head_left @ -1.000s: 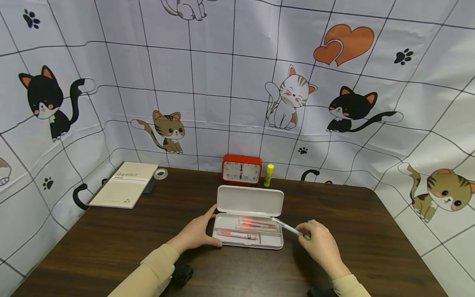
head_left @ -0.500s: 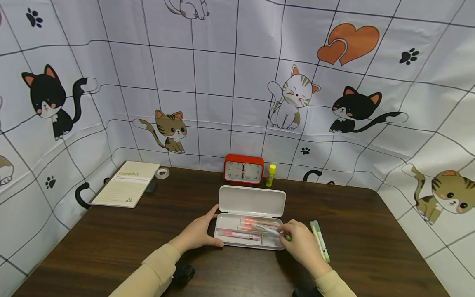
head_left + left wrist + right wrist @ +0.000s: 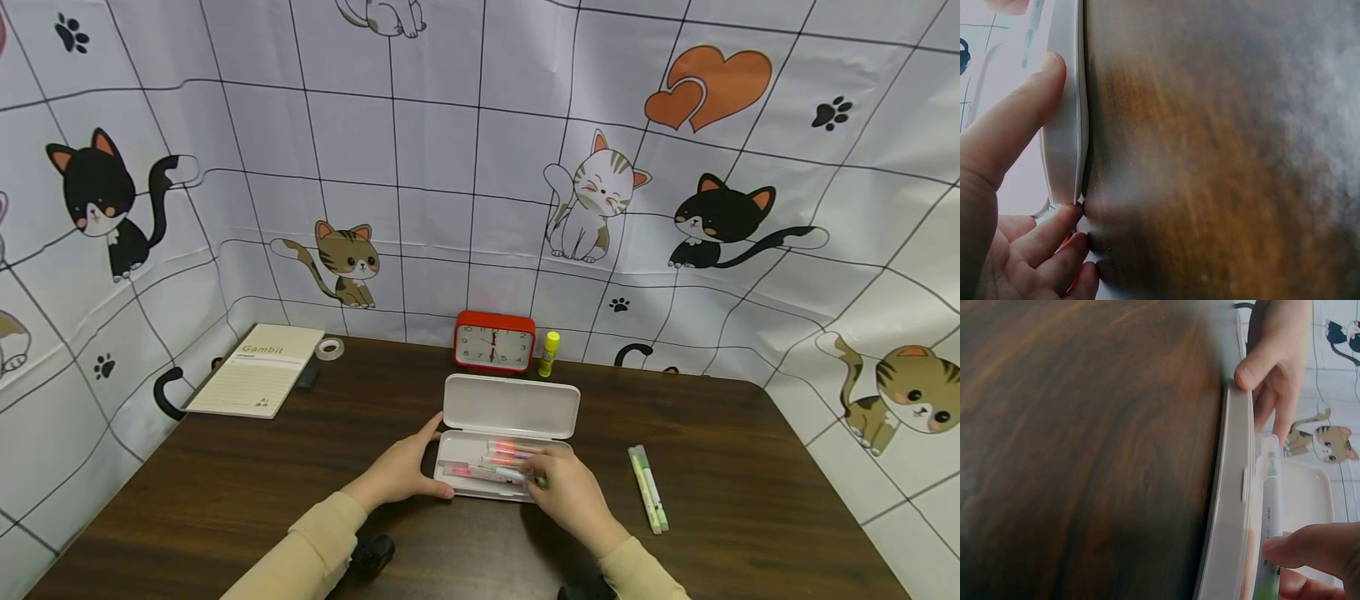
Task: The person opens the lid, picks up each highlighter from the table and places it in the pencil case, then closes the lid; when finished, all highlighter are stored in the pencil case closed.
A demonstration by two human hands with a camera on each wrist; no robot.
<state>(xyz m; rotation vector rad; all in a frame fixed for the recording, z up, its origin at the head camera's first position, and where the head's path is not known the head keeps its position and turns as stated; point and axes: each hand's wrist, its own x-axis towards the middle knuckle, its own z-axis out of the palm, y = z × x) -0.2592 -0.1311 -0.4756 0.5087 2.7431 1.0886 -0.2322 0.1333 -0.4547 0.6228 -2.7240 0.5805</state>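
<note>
A white pencil case (image 3: 512, 406) lies on the table with its lid raised. My left hand (image 3: 397, 467) holds its left end, thumb (image 3: 1029, 100) at the front wall and fingers round the end. Between thumb and fingers, my right hand (image 3: 573, 492) pinches a white marker (image 3: 1270, 500) with a green end and a clear cap, over the front compartment. Several pink-orange pens (image 3: 506, 447) lie in the rear compartment. A pink pen (image 3: 461, 471) is in the front one, partly covered by the marker. The right hand hides the case's right end.
Two light green pens (image 3: 648, 490) lie to the right of the case. Behind it stand a red alarm clock (image 3: 494, 342) and a yellow glue stick (image 3: 548, 354). A notepad (image 3: 258, 371) and a tape roll (image 3: 330, 349) are at the back left. Patterned cloth (image 3: 435, 167) hangs behind the table.
The right hand has carried the marker left from beside the case to over its front compartment, uncovering the two green pens. The left hand has stayed on the case.
</note>
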